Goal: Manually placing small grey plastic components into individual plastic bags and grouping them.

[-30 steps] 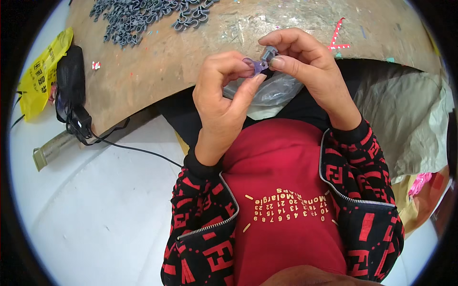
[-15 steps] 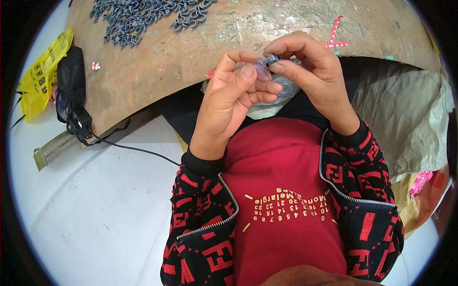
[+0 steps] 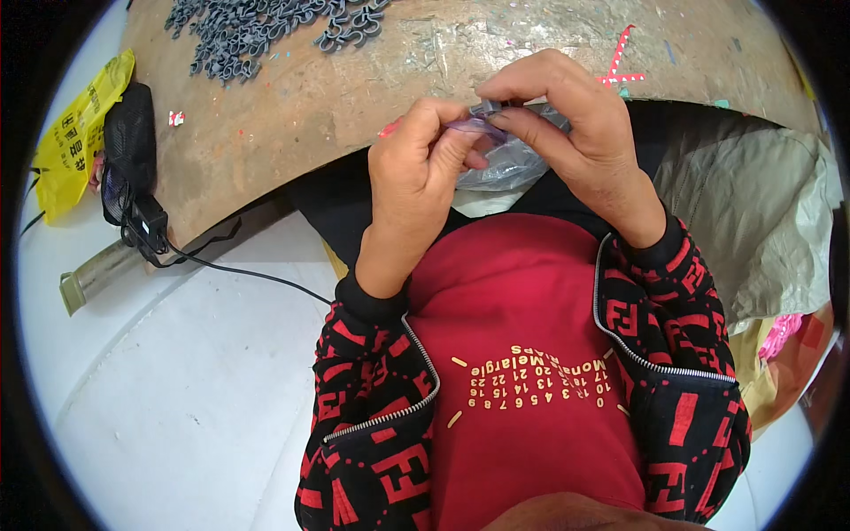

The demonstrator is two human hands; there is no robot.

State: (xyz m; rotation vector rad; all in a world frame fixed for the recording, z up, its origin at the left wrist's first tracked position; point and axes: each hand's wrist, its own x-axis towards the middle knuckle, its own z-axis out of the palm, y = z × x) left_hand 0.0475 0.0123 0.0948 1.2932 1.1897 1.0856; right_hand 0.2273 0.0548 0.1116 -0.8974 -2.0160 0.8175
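Over my lap, at the table's near edge, my two hands meet. My left hand pinches a translucent purple plastic piece between thumb and curled fingers. With thumb and forefinger my right hand grips a small grey plastic clip. Clip and purple piece touch or overlap; my fingers hide how they join. Similar grey clips lie in a loose pile at the far left of the table. Below my hands a clear plastic bag rests on my lap.
The worn brown table has a curved near edge. Red-and-white tape sticks to it at the right. A black mesh pouch, a cable and a yellow bag hang at the left. A large pale sack stands at the right.
My left hand has turned over, its palm no longer facing up, and its fingers have closed on the purple piece. My right hand has shifted slightly left and up with the clip.
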